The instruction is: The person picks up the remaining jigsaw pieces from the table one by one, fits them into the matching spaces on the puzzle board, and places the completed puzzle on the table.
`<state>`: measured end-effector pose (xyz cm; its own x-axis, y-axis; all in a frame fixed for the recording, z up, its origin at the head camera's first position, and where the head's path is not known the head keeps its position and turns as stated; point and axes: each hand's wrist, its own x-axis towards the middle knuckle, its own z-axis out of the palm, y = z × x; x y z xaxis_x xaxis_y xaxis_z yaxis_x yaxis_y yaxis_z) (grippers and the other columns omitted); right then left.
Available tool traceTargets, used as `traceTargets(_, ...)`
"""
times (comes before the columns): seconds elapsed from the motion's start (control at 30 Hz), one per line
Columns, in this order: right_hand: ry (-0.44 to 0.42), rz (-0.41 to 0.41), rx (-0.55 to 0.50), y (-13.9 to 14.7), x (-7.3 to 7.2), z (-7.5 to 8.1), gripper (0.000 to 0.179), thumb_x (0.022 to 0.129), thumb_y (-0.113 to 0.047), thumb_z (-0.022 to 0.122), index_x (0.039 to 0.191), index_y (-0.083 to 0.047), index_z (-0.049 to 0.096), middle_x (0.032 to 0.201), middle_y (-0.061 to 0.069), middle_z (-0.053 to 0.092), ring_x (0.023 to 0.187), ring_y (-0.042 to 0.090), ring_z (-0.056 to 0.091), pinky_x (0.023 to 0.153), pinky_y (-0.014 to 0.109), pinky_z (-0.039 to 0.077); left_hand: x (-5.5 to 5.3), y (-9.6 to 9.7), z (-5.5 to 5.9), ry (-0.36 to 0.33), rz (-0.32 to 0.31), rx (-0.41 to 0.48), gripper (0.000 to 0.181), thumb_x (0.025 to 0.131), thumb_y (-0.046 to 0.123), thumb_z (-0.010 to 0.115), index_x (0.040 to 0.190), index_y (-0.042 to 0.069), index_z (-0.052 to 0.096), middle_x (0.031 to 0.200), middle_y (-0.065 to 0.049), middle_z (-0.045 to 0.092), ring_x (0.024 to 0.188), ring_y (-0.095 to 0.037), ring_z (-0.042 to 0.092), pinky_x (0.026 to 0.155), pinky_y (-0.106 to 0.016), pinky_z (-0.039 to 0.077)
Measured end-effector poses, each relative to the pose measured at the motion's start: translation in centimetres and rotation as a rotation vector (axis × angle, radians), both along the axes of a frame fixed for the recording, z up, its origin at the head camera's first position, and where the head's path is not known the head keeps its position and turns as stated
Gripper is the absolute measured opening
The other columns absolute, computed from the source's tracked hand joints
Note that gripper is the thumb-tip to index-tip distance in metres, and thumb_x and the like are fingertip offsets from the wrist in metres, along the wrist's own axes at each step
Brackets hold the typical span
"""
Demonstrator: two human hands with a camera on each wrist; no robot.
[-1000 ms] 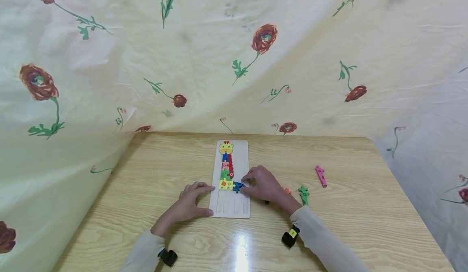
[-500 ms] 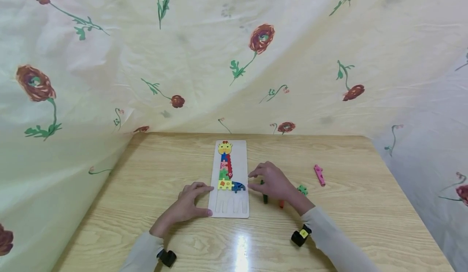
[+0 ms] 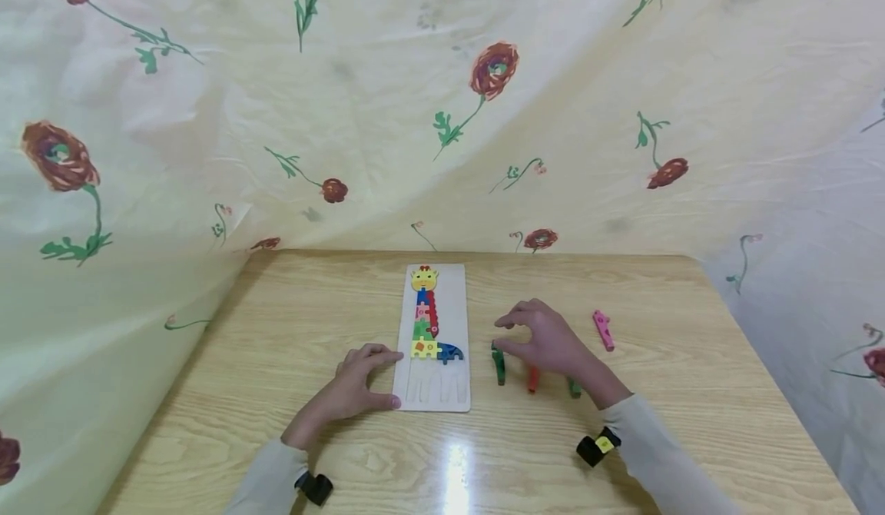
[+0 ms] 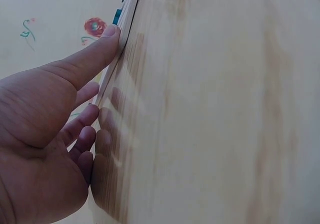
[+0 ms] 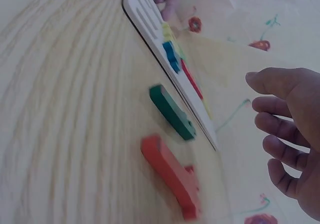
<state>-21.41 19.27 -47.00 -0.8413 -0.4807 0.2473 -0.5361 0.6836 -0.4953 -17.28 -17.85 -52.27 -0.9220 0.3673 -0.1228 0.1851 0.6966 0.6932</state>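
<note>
A white puzzle board lies on the table with a partly filled giraffe in it: a yellow head, a neck of several coloured pieces, a yellow body piece and a blue piece. Bare leg-shaped slots show below. My left hand touches the board's left edge with thumb and fingertips, fingers extended. Over the loose pieces hovers my right hand, fingers relaxed and holding nothing. Beneath or beside it lie a dark green piece, a red piece and another green piece, partly hidden.
A pink puzzle piece lies farther right on the wooden table. Flower-printed cloth hangs behind the table and along both sides.
My right hand has let go of the blue piece, which stays in the board, and has moved right over the loose pieces. My left hand has stayed at the board's edge.
</note>
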Motion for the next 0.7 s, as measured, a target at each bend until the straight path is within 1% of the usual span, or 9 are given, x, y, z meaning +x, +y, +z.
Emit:
traceTargets(0.23,0.071,-0.022,-0.043,3.1,0.2,0.5,0.028,0.086,-0.024,0.084,0.108,-0.009,0.079,0.095,0.002,0.071,0.095,0.028,0.062,0.076,0.043,0.051,0.2,0.1,0.3,-0.013,0.009,0.002,0.072,0.078,0.04,0.089,0.143,0.03,0.06,0.147,0.001,0.047,0.13,-0.027,0.035,0.106,-0.057,0.031)
traceTargets(0.37,0.097,-0.038,-0.041,5.0,0.2,0.9,0.028,0.086,-0.024,0.084,0.11,-0.011,0.078,0.095,-0.002,0.069,0.092,0.024,0.062,0.074,0.043,0.051,0.1,0.1,0.3,-0.019,0.014,0.003,0.072,0.078,0.041,0.089,0.143,0.03,0.06,0.147,0.001,0.047,0.129,-0.027,0.035,0.106,-0.056,0.032)
traceTargets(0.47,0.1,-0.055,-0.03,6.2,0.1,1.0,0.028,0.087,-0.025,0.083,0.112,-0.012,0.078,0.096,-0.003,0.068,0.091,0.022,0.062,0.074,0.046,0.052,0.1,0.0,0.3,-0.025,0.018,0.0,0.072,0.078,0.042,0.089,0.143,0.031,0.06,0.147,0.002,0.047,0.129,-0.027,0.035,0.106,-0.056,0.032)
traceTargets(0.57,0.086,-0.079,-0.028,7.4,-0.1,1.0,0.029,0.089,-0.025,0.082,0.113,-0.011,0.077,0.097,0.0,0.069,0.092,0.026,0.062,0.074,0.049,0.053,0.1,-0.1,0.2,-0.027,0.02,-0.002,0.072,0.078,0.043,0.089,0.143,0.032,0.06,0.147,0.003,0.047,0.129,-0.026,0.035,0.106,-0.056,0.032)
traceTargets(0.7,0.092,-0.105,-0.023,8.9,-0.2,1.1,0.03,0.088,-0.024,0.082,0.114,-0.009,0.077,0.097,0.002,0.069,0.09,0.028,0.063,0.072,0.045,0.051,0.0,0.0,0.0,-0.022,0.017,0.002,0.072,0.077,0.043,0.089,0.143,0.032,0.06,0.147,0.002,0.047,0.129,-0.027,0.035,0.106,-0.057,0.032)
